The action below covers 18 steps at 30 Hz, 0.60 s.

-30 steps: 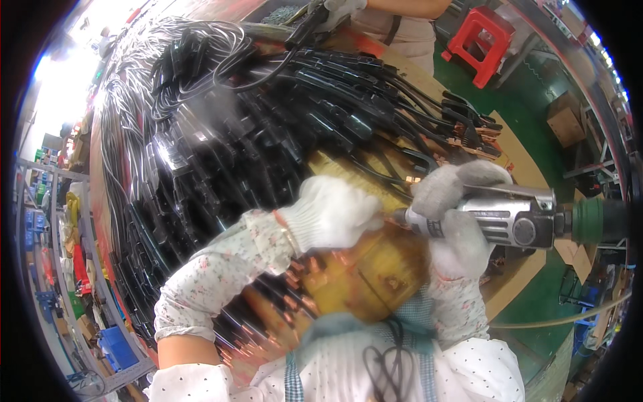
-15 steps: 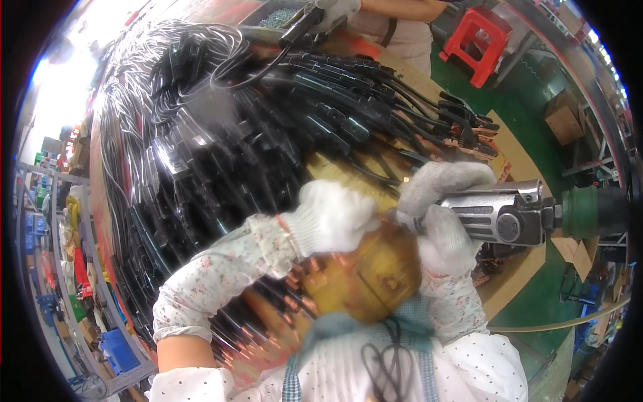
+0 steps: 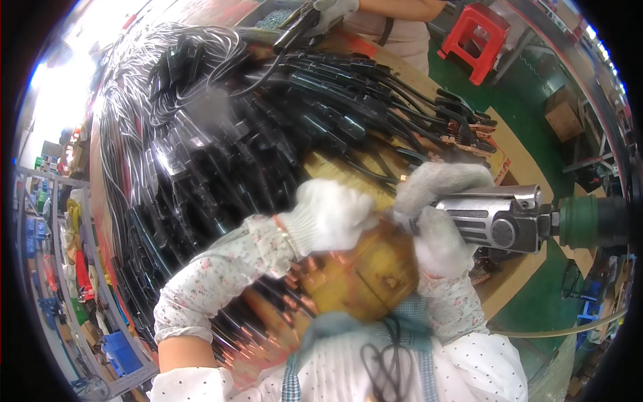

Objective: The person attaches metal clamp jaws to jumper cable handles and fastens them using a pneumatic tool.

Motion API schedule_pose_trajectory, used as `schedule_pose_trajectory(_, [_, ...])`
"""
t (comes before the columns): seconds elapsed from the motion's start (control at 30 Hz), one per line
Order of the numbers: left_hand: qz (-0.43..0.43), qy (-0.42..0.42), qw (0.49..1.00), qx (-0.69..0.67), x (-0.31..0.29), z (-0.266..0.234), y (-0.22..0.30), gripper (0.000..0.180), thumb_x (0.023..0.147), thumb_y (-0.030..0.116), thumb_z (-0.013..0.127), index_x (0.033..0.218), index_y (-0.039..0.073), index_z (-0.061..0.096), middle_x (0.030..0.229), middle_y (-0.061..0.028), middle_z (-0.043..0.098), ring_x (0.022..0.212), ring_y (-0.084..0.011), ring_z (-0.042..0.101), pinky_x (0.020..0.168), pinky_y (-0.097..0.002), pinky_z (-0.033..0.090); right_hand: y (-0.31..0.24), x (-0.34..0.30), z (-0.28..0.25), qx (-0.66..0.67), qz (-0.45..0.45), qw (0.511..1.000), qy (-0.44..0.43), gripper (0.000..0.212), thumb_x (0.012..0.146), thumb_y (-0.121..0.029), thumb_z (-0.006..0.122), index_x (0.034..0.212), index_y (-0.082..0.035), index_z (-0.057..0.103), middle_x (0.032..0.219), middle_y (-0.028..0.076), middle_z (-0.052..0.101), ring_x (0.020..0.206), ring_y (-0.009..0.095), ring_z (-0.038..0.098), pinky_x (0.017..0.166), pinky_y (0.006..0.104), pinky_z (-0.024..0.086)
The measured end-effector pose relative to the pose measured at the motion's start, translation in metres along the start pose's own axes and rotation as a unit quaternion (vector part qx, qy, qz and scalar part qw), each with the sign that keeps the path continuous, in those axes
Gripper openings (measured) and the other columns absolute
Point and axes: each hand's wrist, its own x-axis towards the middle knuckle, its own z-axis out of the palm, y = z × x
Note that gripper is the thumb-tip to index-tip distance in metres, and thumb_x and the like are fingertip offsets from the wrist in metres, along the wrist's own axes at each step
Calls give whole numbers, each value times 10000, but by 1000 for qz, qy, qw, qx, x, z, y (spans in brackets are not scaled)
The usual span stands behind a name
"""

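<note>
My left hand [image 3: 331, 216], in a white knit glove, is closed in a fist near the middle. Whatever it holds is hidden by the fingers. My right hand [image 3: 439, 228], in a greyish glove, wraps round the narrow front end of a silver power tool [image 3: 495, 218] with a green collar. The tool lies sideways, its front pointing at my left fist. A worn yellow-brown block [image 3: 385, 275] sits beneath both hands. Left of my hands lies a big heap of black-handled pieces [image 3: 234, 161]; copper-coloured rods [image 3: 291, 301] stick out of its near side.
Grey cables [image 3: 127, 107] run along the heap's far left. Across the table a co-worker's gloved hand [image 3: 328, 13] holds a black handle [image 3: 298, 28] with a cable. A red stool [image 3: 477, 40] stands on the green floor at far right. Cardboard [image 3: 519, 275] edges the table's right side.
Both hands keep nearly the same place and grip. The power tool has shifted very slightly left and its rear a little down. The co-worker's hand has moved slightly left.
</note>
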Motion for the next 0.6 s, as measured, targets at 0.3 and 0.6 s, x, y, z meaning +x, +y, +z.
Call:
schedule_pose_trajectory(0.3, [60,106,993,8,-5,13,-10,205,878,356,624,823,169,688,657,-50,673,608,-261,674,512,-419,478,-13,6,6,-76,73,994,-1,323,851,-162,724,1070,-60,510,811,103,615,710,175,591,651,315,493])
schedule_pose_trajectory(0.6, [195,333,922,-37,5,57,-25,109,703,195,688,703,158,586,599,-39,559,535,-279,587,460,-400,424,9,43,0,75,673,626,386,188,706,51,675,852,-17,578,780,91,641,685,135,641,581,272,528])
